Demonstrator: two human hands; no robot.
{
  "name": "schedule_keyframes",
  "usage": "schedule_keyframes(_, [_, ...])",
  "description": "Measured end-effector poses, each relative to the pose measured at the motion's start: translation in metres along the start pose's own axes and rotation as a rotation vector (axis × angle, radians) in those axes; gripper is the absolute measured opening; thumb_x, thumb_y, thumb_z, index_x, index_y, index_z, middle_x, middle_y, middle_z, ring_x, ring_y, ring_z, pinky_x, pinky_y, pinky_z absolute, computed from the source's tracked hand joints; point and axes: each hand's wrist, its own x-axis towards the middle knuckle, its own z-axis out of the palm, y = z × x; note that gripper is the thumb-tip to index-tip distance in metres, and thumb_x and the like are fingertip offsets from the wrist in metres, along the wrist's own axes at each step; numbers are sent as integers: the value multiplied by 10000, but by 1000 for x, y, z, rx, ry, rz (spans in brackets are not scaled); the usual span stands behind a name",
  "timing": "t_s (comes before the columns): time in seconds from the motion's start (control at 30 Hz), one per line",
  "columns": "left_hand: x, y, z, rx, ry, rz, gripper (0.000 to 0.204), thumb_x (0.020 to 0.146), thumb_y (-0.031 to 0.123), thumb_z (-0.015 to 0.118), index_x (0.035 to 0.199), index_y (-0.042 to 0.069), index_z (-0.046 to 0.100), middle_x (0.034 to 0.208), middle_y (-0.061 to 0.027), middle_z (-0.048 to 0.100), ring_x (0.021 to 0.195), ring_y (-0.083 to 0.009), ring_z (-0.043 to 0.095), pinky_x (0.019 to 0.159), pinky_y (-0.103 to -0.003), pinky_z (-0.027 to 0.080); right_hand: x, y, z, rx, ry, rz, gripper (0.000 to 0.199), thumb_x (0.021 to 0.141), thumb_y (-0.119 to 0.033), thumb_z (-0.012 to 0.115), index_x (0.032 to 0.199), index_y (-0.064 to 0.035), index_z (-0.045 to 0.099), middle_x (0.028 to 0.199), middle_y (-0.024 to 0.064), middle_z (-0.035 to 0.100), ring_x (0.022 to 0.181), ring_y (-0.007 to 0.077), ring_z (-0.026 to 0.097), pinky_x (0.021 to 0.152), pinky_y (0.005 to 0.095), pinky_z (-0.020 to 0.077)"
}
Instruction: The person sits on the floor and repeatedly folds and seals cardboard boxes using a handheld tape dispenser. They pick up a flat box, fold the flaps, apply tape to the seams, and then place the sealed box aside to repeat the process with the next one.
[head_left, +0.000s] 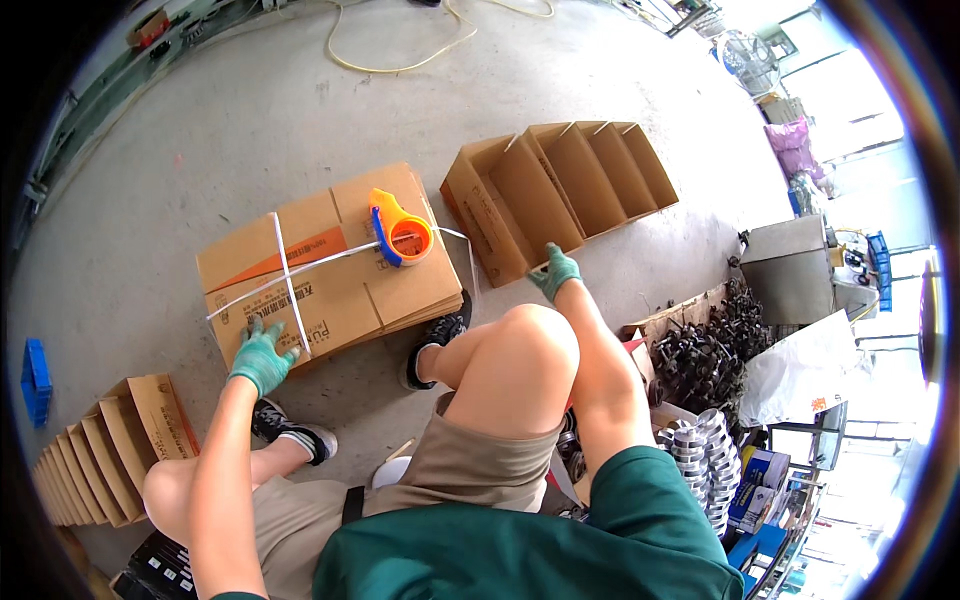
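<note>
My left hand [263, 361], in a green glove, lies with its fingers spread on the near left corner of a stack of flattened cardboard cartons [340, 318]. White strapping [291, 285] crosses over the stack. On its top right rests an orange and blue tape dispenser [404, 232]. At the near edge of a row of open cardboard boxes, my gloved right hand [556, 274] grips the rim of the nearest box [525, 205]. One finger reaches over that rim, and the thumb is on the outer side.
More open boxes [118, 440] stand in a row at lower left, near a blue plastic bin [36, 382]. To my right are a heap of dark metal parts [712, 340], stacked silver rings [700, 460] and a grey metal box [788, 270]. A yellowish hose [400, 69] lies across the far floor.
</note>
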Motion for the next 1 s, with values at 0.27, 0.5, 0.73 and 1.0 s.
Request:
schedule_keyframes(0.27, [-15, 6, -5, 79, -1, -10, 746, 845, 436, 708, 1482, 144, 453, 1603, -279, 180, 1444, -500, 255, 1171, -467, 322, -60, 2, 59, -1618, 7, -1059, 779, 833, -112, 677, 1525, -248, 346, 1556, 193, 339, 1394, 398, 376, 1127, 488, 367])
schedule_keyframes(0.5, [-14, 13, -9, 116, -3, 14, 775, 826, 436, 728, 1481, 130, 451, 1599, -293, 178, 1449, -502, 241, 1160, -489, 330, 9, -20, 77, -1722, 29, -747, 824, 872, 11, 547, 1560, -336, 254, 1253, 208, 605, 1117, 360, 647, 944, 457, 537])
schedule_keyframes(0.73, [-11, 13, -7, 115, -5, 3, 777, 819, 422, 731, 1482, 132, 450, 1603, -291, 167, 1457, -501, 219, 1161, -490, 324, 67, -68, 70, -1795, 169, -738, 862, 871, 5, 539, 1571, -362, 195, 1163, 210, 669, 1062, 355, 672, 921, 458, 535])
schedule_keyframes(1.0, [-18, 7, -9, 98, -23, -6, 768, 817, 400, 732, 1481, 138, 448, 1609, -286, 138, 1464, -481, 214, 1168, -488, 318, 105, -104, 71, -1768, 289, -874, 676, 915, -220, 608, 1531, -205, 333, 1434, 212, 468, 1240, 373, 560, 1029, 472, 476])
